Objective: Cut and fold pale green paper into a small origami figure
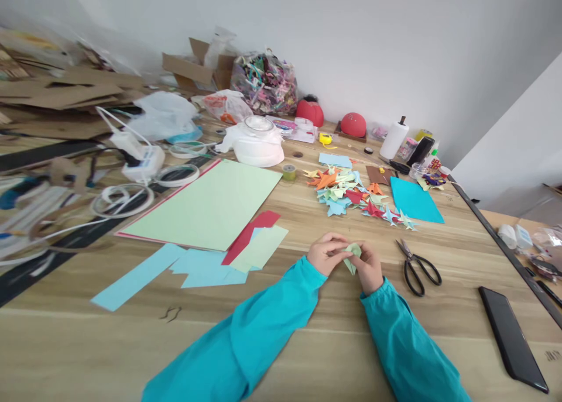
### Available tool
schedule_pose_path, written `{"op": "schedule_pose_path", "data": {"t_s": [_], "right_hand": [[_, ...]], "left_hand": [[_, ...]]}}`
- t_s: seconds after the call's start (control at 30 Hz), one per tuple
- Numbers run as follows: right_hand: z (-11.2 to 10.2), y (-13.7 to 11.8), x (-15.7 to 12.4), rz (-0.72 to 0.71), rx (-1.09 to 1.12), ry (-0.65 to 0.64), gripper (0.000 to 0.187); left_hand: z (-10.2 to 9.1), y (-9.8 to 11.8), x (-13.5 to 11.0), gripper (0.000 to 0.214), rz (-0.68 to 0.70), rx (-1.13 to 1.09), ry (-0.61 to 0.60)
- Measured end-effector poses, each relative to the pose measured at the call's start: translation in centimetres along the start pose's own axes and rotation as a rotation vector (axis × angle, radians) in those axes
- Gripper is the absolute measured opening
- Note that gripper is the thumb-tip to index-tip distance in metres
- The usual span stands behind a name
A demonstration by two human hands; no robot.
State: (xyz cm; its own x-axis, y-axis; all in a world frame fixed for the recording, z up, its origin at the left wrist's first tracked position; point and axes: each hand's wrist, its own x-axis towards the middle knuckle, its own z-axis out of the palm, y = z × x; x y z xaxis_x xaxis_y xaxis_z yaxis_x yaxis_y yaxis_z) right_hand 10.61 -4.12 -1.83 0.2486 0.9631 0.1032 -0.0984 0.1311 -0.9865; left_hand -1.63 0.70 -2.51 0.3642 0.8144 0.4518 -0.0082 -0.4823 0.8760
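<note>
A small folded piece of light green paper (350, 265) is pinched between both hands, just above the wooden table. My left hand (325, 253) grips its left side with thumb and fingers closed. On the other side, my right hand (369, 266) holds it the same way, covering part of the folds. Beyond the hands lies a heap of folded paper cranes (346, 192) in orange, red, green and blue. Black-handled scissors (417, 267) rest to the right of my right hand. Cut pieces of pale green paper (263, 248) and blue paper (211, 267) are spread to the left.
A large light green sheet (206, 206) lies at the left, near a power strip (144, 163) with coiled cables. A black phone (511, 337) is at the right, with a turquoise sheet (416, 200) farther back. Bags, boxes and pincushions (353, 124) line the wall.
</note>
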Motion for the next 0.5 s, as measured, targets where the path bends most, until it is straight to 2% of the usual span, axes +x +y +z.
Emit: {"op": "schedule_pose_path", "data": {"t_s": [0.37,0.5], "right_hand": [[-0.3,0.6,0.0,-0.037,-0.088,-0.086,0.019],[-0.3,0.7,0.1,-0.045,-0.128,-0.09,0.018]], "left_hand": [[-0.1,0.8,0.1,0.015,0.0,0.024,0.014],[-0.1,1.1,0.1,0.011,0.05,0.073,0.033]]}}
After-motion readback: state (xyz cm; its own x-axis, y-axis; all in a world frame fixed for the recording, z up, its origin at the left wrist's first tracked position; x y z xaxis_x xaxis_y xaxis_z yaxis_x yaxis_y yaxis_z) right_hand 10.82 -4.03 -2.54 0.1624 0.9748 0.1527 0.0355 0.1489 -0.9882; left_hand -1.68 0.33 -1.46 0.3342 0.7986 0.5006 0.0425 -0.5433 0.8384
